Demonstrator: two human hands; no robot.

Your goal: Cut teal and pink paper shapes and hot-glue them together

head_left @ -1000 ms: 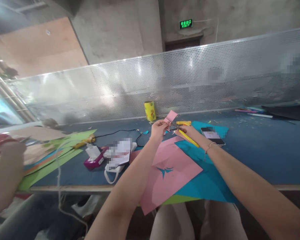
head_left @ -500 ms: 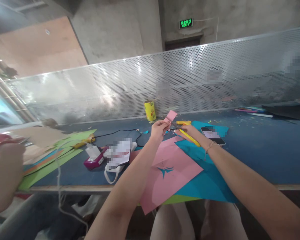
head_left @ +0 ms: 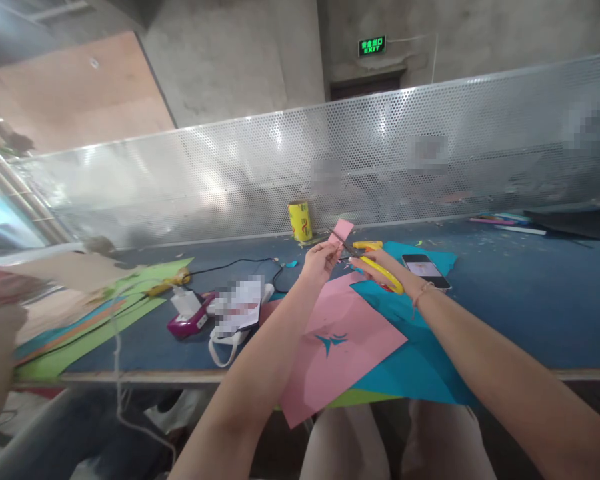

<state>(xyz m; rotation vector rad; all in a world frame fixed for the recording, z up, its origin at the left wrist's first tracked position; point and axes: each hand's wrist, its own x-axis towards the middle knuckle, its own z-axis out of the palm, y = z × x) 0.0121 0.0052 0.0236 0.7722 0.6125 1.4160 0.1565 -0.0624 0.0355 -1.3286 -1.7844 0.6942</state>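
My left hand (head_left: pixel 322 260) pinches a small piece of pink paper (head_left: pixel 344 230), held up above the table. In my right hand (head_left: pixel 375 262) is a pair of scissors (head_left: pixel 383 272) with yellow handles; the dark blades are parted and lie across the pink piece near my left fingertips. Below my wrists a larger pink sheet (head_left: pixel 356 333) with cut-out shapes rests on blue paper (head_left: pixel 420 363). Blue shows through the cut-outs.
A phone (head_left: pixel 425 271) lies right of my right hand. Behind stand a yellow can (head_left: pixel 300 221) and a perforated metal screen (head_left: pixel 260 167). Leftward are a purple power strip (head_left: pixel 187 325), a second phone (head_left: pixel 240 307), cables, green paper (head_left: pixel 150 305) and another person's arm (head_left: pixel 0 347).
The scissors have opened wider, their blades now crossing the pink piece and the handles spread. The other person's arm at the left has shifted further left.
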